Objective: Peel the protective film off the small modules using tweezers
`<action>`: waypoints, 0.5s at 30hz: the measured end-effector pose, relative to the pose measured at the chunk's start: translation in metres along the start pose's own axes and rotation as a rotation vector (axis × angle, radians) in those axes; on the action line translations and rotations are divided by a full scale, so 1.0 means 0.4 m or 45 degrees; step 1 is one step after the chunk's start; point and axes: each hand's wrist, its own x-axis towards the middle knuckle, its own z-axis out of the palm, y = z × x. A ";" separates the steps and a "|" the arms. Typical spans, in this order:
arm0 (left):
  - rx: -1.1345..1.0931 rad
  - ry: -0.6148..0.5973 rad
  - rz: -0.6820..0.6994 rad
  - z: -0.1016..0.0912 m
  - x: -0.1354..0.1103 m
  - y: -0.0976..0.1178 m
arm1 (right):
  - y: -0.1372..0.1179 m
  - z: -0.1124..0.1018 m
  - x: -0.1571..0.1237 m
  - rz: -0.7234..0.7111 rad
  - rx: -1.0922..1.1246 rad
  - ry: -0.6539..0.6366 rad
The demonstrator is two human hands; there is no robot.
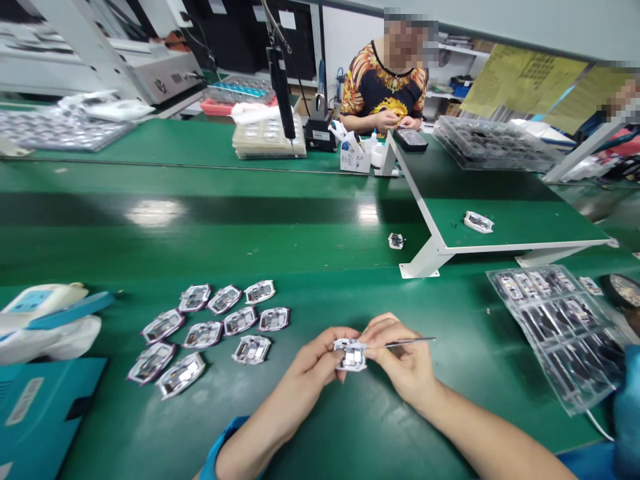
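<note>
My left hand pinches a small white-framed electronic module between thumb and fingers, its circuit side facing up. Close against the module's right edge, my right hand grips a pair of thin metal tweezers. The shank of the tweezers sticks out to the right; their working tip is hidden by my fingers. To the left, several similar modules lie spread on the green bench, some with purple-tinted edges.
At right lies a clear compartment tray of parts. A white-legged raised shelf carries one module; another module sits beside its leg. A teal box occupies the left. An electric screwdriver hangs near a co-worker.
</note>
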 end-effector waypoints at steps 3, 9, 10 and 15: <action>0.031 -0.012 0.023 -0.002 -0.001 0.002 | -0.001 -0.002 0.001 -0.014 -0.001 -0.030; 0.112 -0.044 0.073 -0.012 -0.002 -0.001 | -0.001 -0.005 0.005 0.009 -0.002 -0.066; 0.124 -0.053 0.081 -0.014 -0.002 -0.002 | -0.001 -0.005 0.005 0.015 0.005 -0.061; 0.180 -0.078 0.112 -0.021 -0.002 -0.002 | 0.000 -0.006 0.007 0.054 0.022 -0.050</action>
